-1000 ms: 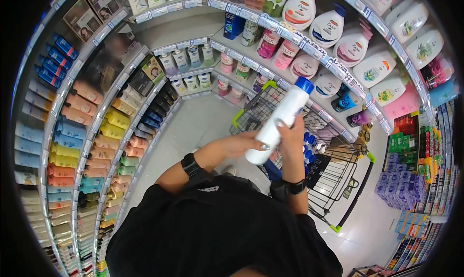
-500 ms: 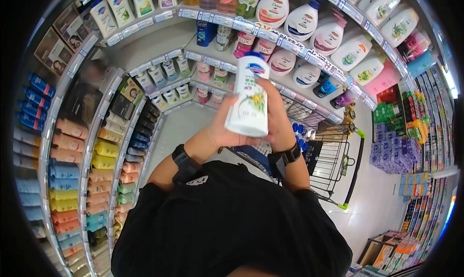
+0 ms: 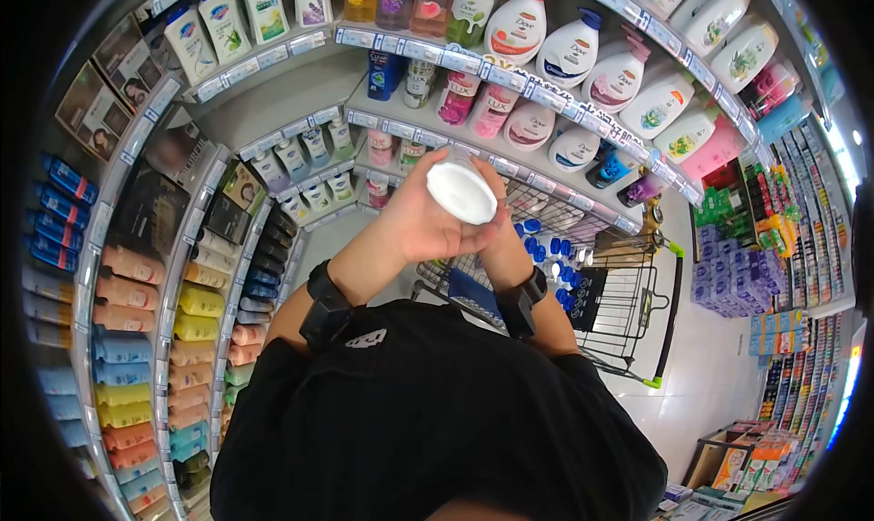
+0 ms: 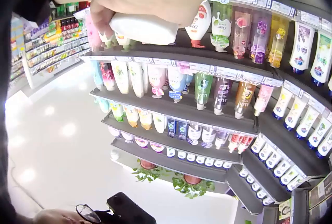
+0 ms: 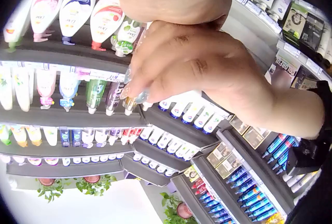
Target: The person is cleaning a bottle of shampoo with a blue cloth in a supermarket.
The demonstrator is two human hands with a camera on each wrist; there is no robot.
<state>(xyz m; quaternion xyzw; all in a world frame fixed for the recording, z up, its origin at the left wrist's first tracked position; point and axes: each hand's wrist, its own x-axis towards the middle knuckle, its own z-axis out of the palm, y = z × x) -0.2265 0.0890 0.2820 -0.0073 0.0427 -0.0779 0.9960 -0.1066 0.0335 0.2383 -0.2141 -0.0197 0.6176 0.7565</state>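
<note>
Chest-high in the head view, both hands grip a white body wash bottle (image 3: pixel 462 192), tipped so its oval base faces up toward the head camera. The left hand (image 3: pixel 421 221) holds its left side and underside, and the right hand (image 3: pixel 496 222) wraps the right side. The bottle's label and blue cap are hidden. In the left wrist view the white bottle (image 4: pixel 144 29) lies across below curled fingers. In the right wrist view the left hand (image 5: pixel 199 71) reaches in from the right, with shiny fingernails, and covers most of the bottle.
Beyond the hands, curved shelves (image 3: pixel 528 93) carry pump bottles and body washes. More shelves (image 3: pixel 150 312) with coloured bottles rise at the left. A wire shopping cart (image 3: pixel 628 293) with green corners stands at the right, holding several blue-capped white bottles (image 3: pixel 555 248).
The bottle has turned in the hands, from lying side-on to showing its front label, and now to its base facing up. The head view has swung right.
</note>
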